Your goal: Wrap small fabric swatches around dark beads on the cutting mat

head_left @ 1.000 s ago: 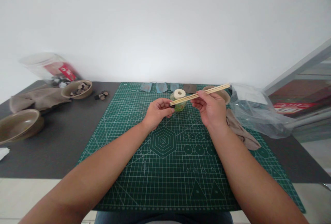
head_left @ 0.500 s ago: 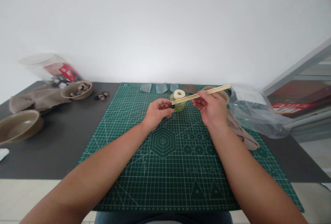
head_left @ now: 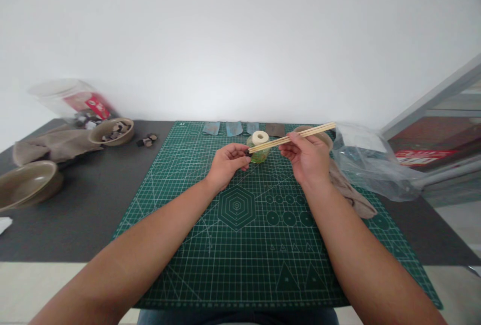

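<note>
Thin sticks pinched between two hands above a cutting mat

The right hand [head_left: 306, 159] pinches the thin sticks [head_left: 272, 142] between thumb and fingers, and the left hand [head_left: 227, 165] pinches a small dark piece [head_left: 247, 152] at their lower end. The sticks slant over the far half of the tabletop [head_left: 82, 220], crossing in front of a jar [head_left: 259, 156] with a white ring [head_left: 255, 139] on top. The right hand partly hides a bowl [head_left: 326, 138]; a brown cloth [head_left: 353, 197] and a clear bag [head_left: 376, 165] lie toward the right edge. Fabric patches [head_left: 234, 128] line the far edge. Near the far left corner sit a see-through bag [head_left: 71, 99], a bowl of scraps [head_left: 120, 139], a small pile [head_left: 147, 140] and a crumpled cloth [head_left: 71, 144]; a larger bowl [head_left: 41, 192] stands by the left edge. The green mat [head_left: 180, 265] covers the tabletop's middle, reaching its near edge. Behind rises a white wall [head_left: 240, 39]; pale floor [head_left: 45, 287] shows below.
</note>
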{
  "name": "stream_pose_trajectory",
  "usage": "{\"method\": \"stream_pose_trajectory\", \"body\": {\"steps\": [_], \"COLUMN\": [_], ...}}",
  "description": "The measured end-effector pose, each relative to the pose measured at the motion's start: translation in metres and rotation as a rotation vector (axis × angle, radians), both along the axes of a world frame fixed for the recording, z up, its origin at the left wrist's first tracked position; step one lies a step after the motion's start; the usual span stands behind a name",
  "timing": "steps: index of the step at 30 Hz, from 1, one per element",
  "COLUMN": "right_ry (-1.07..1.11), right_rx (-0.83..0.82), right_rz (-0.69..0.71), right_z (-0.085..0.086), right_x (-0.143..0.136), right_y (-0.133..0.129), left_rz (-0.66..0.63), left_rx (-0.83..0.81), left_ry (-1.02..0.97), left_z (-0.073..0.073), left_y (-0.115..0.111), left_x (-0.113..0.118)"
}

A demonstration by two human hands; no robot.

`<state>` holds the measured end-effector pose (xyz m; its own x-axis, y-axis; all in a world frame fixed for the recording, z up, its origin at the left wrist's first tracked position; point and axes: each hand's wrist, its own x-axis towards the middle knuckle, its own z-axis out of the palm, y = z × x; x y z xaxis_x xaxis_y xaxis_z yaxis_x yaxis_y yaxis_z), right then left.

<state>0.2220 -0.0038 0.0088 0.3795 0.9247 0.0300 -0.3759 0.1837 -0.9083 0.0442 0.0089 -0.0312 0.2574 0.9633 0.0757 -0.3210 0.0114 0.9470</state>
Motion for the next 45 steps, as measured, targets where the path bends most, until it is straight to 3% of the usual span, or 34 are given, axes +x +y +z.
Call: {"method": "stream_pose_trajectory", "body": {"steps": [34,45], "right_ry": [0.001,-0.006], "right_rx": [0.008,0.011], "right_rz": [-0.021,-0.021], "right_z": [0.001,0.001], "right_x": [0.001,0.001], "right_y": [-0.001,0.0], "left_rz": [-0.074,-0.083], "left_rx": [-0.175,-0.178], "left_ry": [-0.118,-0.142], "left_z": [0.011,0.006], "left_y": [-0.001,0.001], "left_x": [-0.003,-0.005]}}
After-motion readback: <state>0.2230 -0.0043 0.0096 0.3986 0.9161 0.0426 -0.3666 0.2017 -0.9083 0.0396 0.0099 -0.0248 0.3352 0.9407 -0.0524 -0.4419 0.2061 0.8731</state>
